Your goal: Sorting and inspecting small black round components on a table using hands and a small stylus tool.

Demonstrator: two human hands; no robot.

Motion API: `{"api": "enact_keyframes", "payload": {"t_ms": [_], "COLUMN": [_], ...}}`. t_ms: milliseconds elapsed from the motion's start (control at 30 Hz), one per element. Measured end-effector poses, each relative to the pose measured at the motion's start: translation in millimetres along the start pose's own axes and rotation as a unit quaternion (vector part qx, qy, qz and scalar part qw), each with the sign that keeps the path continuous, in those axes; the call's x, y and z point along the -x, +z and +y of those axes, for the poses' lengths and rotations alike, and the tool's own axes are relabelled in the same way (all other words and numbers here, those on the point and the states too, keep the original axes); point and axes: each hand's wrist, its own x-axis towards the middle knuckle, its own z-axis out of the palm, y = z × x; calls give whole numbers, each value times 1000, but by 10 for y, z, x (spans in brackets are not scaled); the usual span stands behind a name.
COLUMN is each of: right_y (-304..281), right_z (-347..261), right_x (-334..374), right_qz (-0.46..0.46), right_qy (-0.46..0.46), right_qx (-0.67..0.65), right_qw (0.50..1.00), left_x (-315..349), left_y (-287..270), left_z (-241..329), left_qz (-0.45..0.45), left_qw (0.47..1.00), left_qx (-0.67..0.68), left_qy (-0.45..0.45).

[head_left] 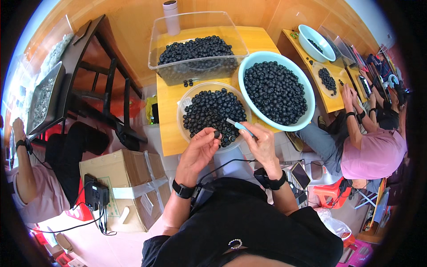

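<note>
Between the thumb and finger of my left hand (199,150) is a small round black piece (217,134). My right hand (262,144) grips a small knife (243,127) with a light blue handle, its short metal tip pointing left, just above and to the right of the piece. Both hands are over the near side of a shallow clear round tray (181,116), which is heaped with black ring-like pieces (208,106). A light blue basin (311,95) full of the same pieces stands to the right. Behind the tray, a clear plastic box (153,53) holds many more.
A few loose black pieces (188,83) lie on the yellow table (168,133). A pink bottle (171,18) stands behind the box. A cardboard box (120,178) is at lower left. People work at both sides, one by another blue basin (329,55).
</note>
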Motion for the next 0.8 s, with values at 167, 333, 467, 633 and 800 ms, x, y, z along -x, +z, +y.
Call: {"api": "enact_keyframes", "payload": {"t_ms": [167,333,467,633,800], "right_y": [-48,-47,-63,-52,-66], "right_z": [-215,-272,-270,-252,-224], "right_x": [5,-14,-15,-15,-32], "right_qz": [-69,-74,-89,-91,-107], "right_qy": [-7,-30,-33,-38,-54], "right_qx": [-55,-63,-53,-59,-61], "right_qw": [996,995,994,993,991], "left_x": [-14,0,-1,11,15], "left_y": [-15,17,6,-12,-23], "left_z": [-10,-20,-15,-7,4], "left_qz": [20,1,-10,-22,-27], "left_qw": [1000,1000,1000,999,999], "left_qx": [7,-8,-22,-30,-44], "left_qy": [12,11,13,11,9]}}
